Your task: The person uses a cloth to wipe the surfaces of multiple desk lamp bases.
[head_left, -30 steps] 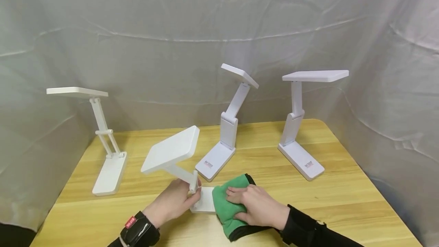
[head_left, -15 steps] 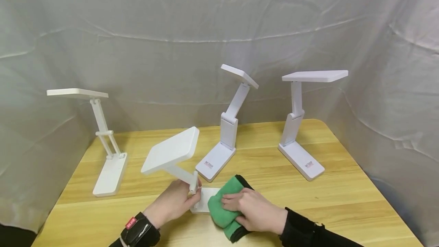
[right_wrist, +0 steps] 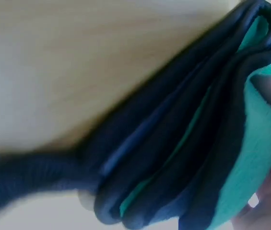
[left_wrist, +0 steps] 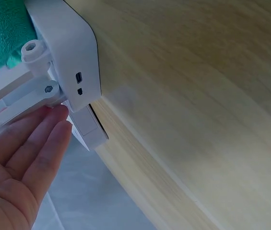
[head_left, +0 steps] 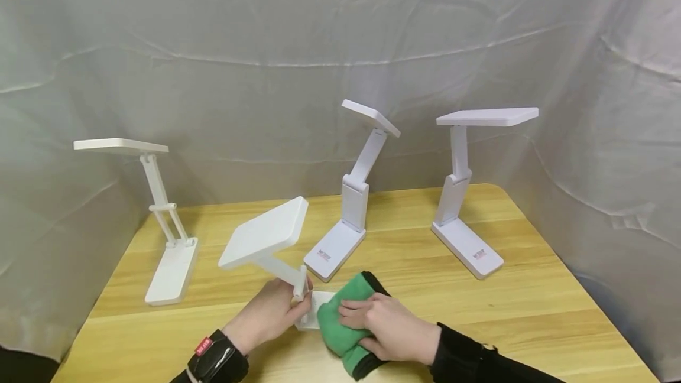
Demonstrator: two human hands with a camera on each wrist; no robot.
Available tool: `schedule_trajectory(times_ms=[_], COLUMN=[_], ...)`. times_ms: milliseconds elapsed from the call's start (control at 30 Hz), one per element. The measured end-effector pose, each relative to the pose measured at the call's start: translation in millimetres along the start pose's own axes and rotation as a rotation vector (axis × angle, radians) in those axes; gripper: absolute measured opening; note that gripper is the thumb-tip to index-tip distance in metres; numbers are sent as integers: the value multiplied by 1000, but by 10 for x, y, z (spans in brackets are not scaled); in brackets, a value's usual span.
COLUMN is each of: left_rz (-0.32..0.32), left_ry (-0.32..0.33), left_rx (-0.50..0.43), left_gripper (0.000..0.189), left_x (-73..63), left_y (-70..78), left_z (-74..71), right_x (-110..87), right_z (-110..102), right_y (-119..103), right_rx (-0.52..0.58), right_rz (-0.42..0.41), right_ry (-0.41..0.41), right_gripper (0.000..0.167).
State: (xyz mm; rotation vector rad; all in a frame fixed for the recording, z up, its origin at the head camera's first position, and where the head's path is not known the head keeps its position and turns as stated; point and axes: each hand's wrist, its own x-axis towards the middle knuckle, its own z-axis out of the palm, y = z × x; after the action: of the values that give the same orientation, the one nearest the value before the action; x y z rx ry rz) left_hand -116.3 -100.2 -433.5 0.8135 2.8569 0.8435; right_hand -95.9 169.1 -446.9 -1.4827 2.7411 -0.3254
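A white folding desk lamp (head_left: 266, 232) stands at the front of the table, its head tilted to the left. My left hand (head_left: 268, 312) holds it by the low hinge, thumb on the near side. In the left wrist view the fingertips (left_wrist: 61, 115) touch the arm beside the base (left_wrist: 73, 48), which has two small ports in its end. My right hand (head_left: 391, 327) grips a folded green cloth (head_left: 337, 330) with black edging and presses it on the right part of the base. Layered black edges of the cloth (right_wrist: 255, 143) fill the right wrist view.
Three more white lamps stand unfolded: one at the left (head_left: 171, 270), one at back centre (head_left: 336, 248), one at the right (head_left: 468, 247). The centre lamp's base is close behind the held lamp. A grey sheet (head_left: 266, 105) surrounds the wooden table (head_left: 505, 324).
My right hand has slid the cloth a little left over the lamp base, and the cloth has bunched up more. My left hand and the lamp have stayed in place.
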Motion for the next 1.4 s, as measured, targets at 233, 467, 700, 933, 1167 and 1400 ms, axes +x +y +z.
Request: schedule_trajectory(times_ms=[233, 467, 700, 933, 1167, 1400], left_rz=[-51, 16, 21, 16, 17, 28], left_ry=[-93, -118, -107, -98, -91, -107], left_rx=[-118, 29, 79, 86, 84, 72], left_gripper=[40, 70, 66, 67, 67, 67], left_x=[-15, -26, -17, -17, -26, -14], left_y=[-73, -152, -111, -115, -130, -117], left_z=[-21, 126, 140, 141, 133, 119], right_x=[-194, -66, -5, -46, -81, -37], right_z=[22, -39, -24, 3, 54, 43], right_y=[114, 237, 439, 462, 328, 424], right_rx=[198, 251, 322, 259, 113, 32], right_rz=[179, 182, 186, 214, 158, 142], right_ry=[18, 14, -17, 20, 9, 56], right_gripper=[60, 73, 62, 44, 54, 23])
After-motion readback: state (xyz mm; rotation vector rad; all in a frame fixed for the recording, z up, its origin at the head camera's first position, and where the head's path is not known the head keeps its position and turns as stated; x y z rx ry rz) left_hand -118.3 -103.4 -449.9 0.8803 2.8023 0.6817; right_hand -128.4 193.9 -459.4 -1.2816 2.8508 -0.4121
